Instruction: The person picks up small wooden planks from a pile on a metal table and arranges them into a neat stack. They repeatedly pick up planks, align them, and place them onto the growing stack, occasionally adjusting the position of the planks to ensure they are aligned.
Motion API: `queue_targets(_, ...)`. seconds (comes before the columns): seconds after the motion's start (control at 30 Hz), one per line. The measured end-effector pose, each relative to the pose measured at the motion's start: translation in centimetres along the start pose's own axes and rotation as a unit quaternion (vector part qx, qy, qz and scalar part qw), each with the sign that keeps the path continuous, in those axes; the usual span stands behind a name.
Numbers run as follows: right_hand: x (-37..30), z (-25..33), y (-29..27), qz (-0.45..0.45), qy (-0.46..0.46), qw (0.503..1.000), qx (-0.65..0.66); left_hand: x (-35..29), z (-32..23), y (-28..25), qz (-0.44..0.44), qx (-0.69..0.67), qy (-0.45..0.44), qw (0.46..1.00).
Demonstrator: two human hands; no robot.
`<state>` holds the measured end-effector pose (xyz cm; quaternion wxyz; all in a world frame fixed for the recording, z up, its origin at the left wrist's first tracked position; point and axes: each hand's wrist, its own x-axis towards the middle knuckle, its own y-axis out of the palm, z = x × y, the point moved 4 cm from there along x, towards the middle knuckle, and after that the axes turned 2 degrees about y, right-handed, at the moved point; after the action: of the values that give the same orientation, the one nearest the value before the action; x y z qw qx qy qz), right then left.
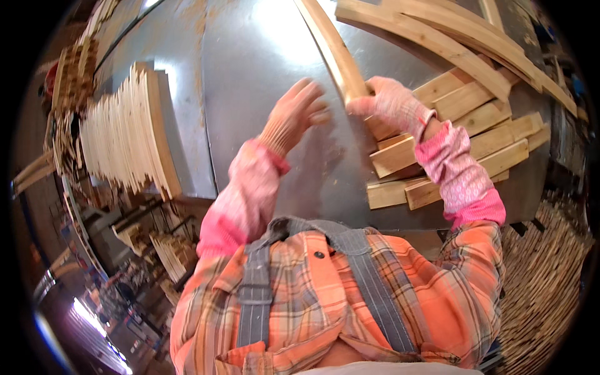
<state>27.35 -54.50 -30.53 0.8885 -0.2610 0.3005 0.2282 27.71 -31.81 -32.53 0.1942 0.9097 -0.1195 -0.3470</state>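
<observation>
My right hand [394,103], in a pale knit glove, grips the near end of a long wooden slat [334,47]. The slat runs away from me over the grey metal table [250,94], and its far end leaves the top of the picture. To the left of it hovers my gloved left hand [297,115], its fingers apart and slightly blurred, with nothing in it. Beneath and beside my right wrist lies a loose pile of wooden boards [462,103], their cut ends toward me.
More long slats [431,37] lie crosswise at the far right. On the left, a row of thin slats [125,128] stands packed together on the table. Stacked wood strips [544,287] fill the lower right, below the table edge. Further wood pieces [172,253] sit at lower left.
</observation>
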Motion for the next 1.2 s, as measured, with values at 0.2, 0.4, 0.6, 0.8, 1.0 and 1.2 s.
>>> queue_targets(0.2, 2.9, -4.6, -8.5, -0.31, -0.102, 0.903, -0.279, 2.2, 1.1, 0.7, 0.061, -0.157, -0.035, 0.985)
queue_targets(0.4, 3.8, -9.6, -17.4, -0.323, 0.228, 0.789, -0.47, -0.7, -0.5, -2.1, 0.015, -0.17, 0.015, 0.985)
queue_targets(0.6, 7.3, 1.9, -8.9, -0.134, 0.124, 0.871, -0.456, -5.8, -2.0, -5.0, -0.073, -0.088, 0.078, 0.99)
queue_targets(0.8, 15.9, 7.8, 6.1, -0.016, 0.042, 0.984, -0.172, -13.1, -2.5, -9.7, -0.111, -0.072, 0.175, 0.976)
queue_targets(1.0, 11.7, 17.7, 20.6, -0.093, -0.055, 0.962, -0.25, -22.2, 0.3, -15.5, -0.238, -0.055, 0.208, 0.947)
queue_targets(1.2, 2.5, 28.1, 36.5, 0.196, -0.339, 0.912, 0.123, -28.0, 3.8, -22.7, -0.319, 0.158, 0.179, 0.917)
